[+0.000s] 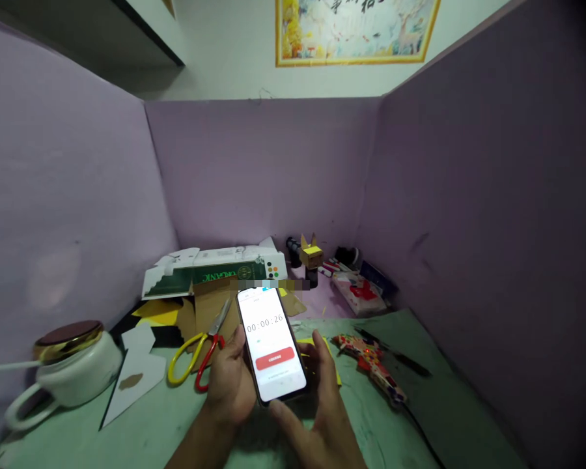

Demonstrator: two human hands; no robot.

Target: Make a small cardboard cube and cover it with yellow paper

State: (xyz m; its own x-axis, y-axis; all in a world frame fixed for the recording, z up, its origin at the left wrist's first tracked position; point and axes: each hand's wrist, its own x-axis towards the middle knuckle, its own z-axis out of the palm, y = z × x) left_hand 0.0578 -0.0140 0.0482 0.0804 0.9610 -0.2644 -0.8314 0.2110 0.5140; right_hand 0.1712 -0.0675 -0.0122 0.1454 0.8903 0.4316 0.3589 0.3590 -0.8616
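Observation:
A smartphone [272, 345] is held tilted up over the table, its lit screen showing a timer at 00:00:26 and a red button. My left hand [232, 378] is closed around the phone's left edge, with the thumb along its side. At the lower right corner, my right hand [322, 404] also grips it, thumb by the bottom edge and fingers at the right side, partly behind it. Scissors [208, 339] with one yellow and one red handle loop lie just left of my left hand. Yellow paper [339, 374] shows partly behind my right hand.
A patterned glue gun [371, 368] with a cord and a dark craft knife [405, 361] lie right. At left stand a lidded white mug [78, 371] and a white cut piece [139, 371]. Cardboard [202, 303], a green-white carton [215, 267] and a small cardboard figure [311, 256] are behind.

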